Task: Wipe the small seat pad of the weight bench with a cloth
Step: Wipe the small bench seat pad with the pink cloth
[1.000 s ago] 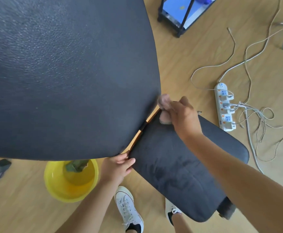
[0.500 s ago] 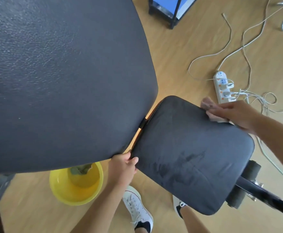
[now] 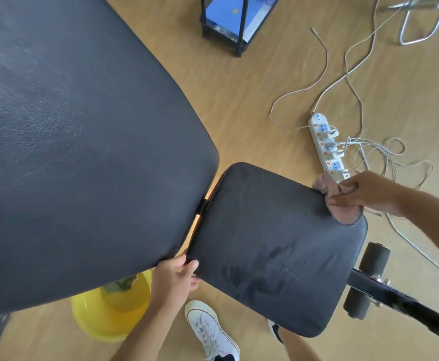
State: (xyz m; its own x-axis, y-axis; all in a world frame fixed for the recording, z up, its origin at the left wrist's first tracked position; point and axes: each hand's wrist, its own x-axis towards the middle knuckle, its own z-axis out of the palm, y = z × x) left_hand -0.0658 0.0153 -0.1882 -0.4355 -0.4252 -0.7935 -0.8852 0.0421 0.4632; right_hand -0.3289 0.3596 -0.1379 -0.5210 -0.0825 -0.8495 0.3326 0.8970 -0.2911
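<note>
At the bottom edge a white lace-up canvas sneaker (image 3: 212, 332) stands on the light wooden floor (image 3: 252, 100), its heel cut off by the frame; a second shoe just right of it is mostly hidden under the seat. Left of the sneaker, a round yellow plastic basin (image 3: 101, 319) sits on the floor with a greenish rag (image 3: 120, 285) hanging inside it, both partly hidden by the large black leatherette back pad (image 3: 83, 152) that fills the upper left and runs out of frame.

The left hand (image 3: 178, 276) is curled around the near left corner of the small black padded seat pad (image 3: 273, 251), fingers closed over its edge right at the narrow gap to the back pad. Darker streaks mark the seat's near half. Its underside and frame are hidden; only a black metal bar and a grey foam roller (image 3: 366, 280) stick out at lower right.

At the seat's far right corner, the right hand (image 3: 369, 191) pinches a bunched pinkish-brown cloth (image 3: 335, 201), fingers closed tight on it, the cloth pressed onto the pad's edge and hanging partly over it.

Just beyond that hand lies a white power strip (image 3: 326, 144) with tangled white cables (image 3: 385, 152), its near end hidden by hand and cloth. Farther off stands a black-framed stand with a blue panel (image 3: 234, 19), cut off at the top.
</note>
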